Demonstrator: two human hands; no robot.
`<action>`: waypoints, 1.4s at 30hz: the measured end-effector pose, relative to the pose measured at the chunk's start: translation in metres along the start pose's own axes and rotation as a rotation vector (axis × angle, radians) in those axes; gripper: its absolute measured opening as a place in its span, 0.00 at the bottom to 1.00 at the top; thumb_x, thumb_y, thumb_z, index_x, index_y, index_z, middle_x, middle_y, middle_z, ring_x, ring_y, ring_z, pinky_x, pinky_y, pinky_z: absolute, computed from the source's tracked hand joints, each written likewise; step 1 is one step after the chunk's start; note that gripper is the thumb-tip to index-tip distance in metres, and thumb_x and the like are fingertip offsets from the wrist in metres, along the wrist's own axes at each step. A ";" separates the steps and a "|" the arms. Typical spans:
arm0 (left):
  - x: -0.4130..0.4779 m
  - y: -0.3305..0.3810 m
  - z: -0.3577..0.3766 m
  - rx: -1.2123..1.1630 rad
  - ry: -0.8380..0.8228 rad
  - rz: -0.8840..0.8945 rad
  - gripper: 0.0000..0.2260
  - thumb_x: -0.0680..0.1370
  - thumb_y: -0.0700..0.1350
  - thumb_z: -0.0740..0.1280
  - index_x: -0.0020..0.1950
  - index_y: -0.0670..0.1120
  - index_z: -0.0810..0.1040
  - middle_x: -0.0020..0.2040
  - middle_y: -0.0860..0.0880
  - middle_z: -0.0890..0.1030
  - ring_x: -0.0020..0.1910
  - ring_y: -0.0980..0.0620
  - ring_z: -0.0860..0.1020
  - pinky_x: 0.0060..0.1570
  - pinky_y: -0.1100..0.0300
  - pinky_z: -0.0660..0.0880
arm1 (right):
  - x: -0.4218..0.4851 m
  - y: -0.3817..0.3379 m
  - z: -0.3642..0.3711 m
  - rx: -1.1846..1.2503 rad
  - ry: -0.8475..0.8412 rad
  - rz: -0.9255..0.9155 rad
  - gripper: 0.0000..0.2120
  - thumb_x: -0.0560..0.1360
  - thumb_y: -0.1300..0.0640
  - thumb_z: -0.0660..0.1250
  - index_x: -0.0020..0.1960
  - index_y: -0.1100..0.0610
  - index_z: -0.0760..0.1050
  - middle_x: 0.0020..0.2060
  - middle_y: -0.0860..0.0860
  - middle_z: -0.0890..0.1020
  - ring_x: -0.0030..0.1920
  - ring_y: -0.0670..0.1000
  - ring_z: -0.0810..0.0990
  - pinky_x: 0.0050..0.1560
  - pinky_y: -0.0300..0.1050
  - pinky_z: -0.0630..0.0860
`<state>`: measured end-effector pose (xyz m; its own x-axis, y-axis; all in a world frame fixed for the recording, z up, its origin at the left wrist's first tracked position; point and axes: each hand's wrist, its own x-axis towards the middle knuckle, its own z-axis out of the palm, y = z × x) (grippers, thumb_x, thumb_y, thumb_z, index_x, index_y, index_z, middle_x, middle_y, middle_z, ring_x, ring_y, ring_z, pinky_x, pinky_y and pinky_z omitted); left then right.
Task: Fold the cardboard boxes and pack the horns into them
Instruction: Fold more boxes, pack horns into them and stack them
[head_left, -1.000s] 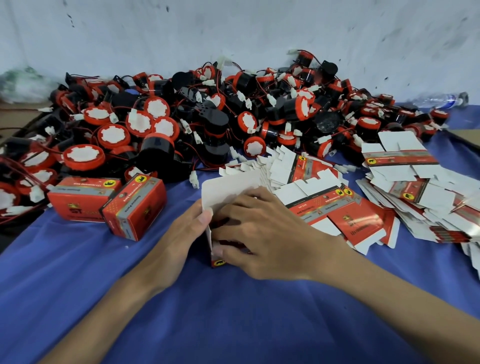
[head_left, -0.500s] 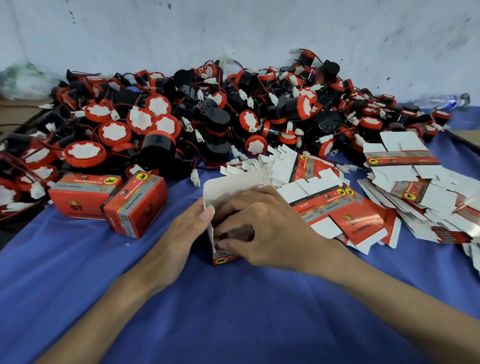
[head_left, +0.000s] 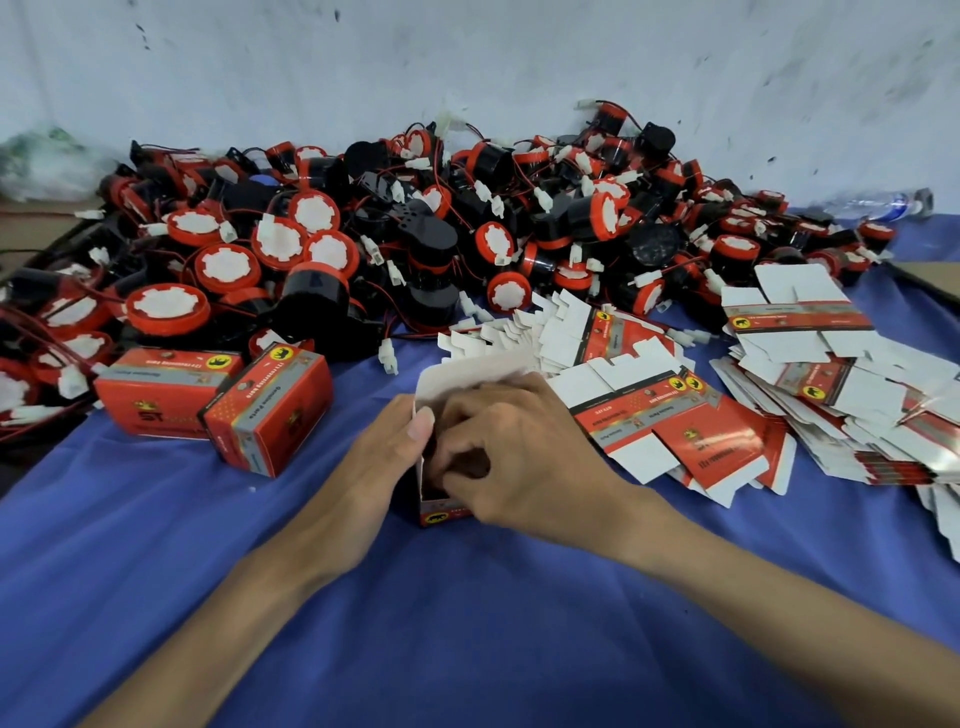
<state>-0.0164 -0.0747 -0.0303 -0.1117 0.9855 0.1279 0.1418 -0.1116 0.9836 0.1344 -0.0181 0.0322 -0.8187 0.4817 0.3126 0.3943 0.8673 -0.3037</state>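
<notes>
An open red cardboard box (head_left: 447, 512) stands on the blue cloth at the centre, its white top flap (head_left: 467, 371) raised. My left hand (head_left: 384, 462) holds the box's left wall, thumb at the rim. My right hand (head_left: 519, 457) covers the opening with curled fingers reaching inside; what they touch is hidden. A big pile of black-and-red horns (head_left: 415, 234) with wires lies behind. Flat unfolded boxes (head_left: 675, 415) fan out to the right.
Two closed red boxes (head_left: 270, 410) lie at the left, close to the horn pile. More flat cartons (head_left: 841, 374) are stacked at the far right. A plastic bottle (head_left: 878, 202) lies by the wall. Blue cloth (head_left: 467, 623) covers the near table.
My right hand's fingers have pushed deeper into the open box. The box now stands more upright, and its white flap shows more. My left hand stayed on the box's side.
</notes>
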 end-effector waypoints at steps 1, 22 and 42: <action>-0.004 0.001 0.002 -0.024 -0.024 0.079 0.10 0.83 0.47 0.58 0.45 0.47 0.75 0.45 0.54 0.78 0.47 0.57 0.77 0.54 0.66 0.71 | -0.001 0.002 -0.001 -0.023 -0.005 -0.047 0.06 0.70 0.59 0.69 0.40 0.49 0.84 0.43 0.43 0.80 0.49 0.46 0.76 0.57 0.40 0.60; 0.004 0.011 0.016 0.179 0.214 0.124 0.12 0.74 0.40 0.71 0.49 0.58 0.81 0.46 0.62 0.84 0.47 0.61 0.83 0.47 0.63 0.79 | -0.043 0.053 0.024 0.321 0.393 -0.094 0.13 0.73 0.60 0.60 0.48 0.63 0.82 0.47 0.53 0.85 0.51 0.52 0.83 0.52 0.50 0.79; -0.005 0.011 0.006 0.716 0.093 0.551 0.20 0.76 0.54 0.65 0.65 0.46 0.76 0.64 0.53 0.77 0.64 0.55 0.76 0.61 0.54 0.75 | -0.044 0.053 0.027 0.348 0.394 0.012 0.16 0.71 0.60 0.72 0.58 0.59 0.79 0.50 0.50 0.84 0.53 0.51 0.83 0.58 0.42 0.75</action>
<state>-0.0081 -0.0804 -0.0209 0.0781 0.7982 0.5973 0.7727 -0.4271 0.4697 0.1803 0.0035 -0.0219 -0.5695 0.5598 0.6019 0.1857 0.8010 -0.5692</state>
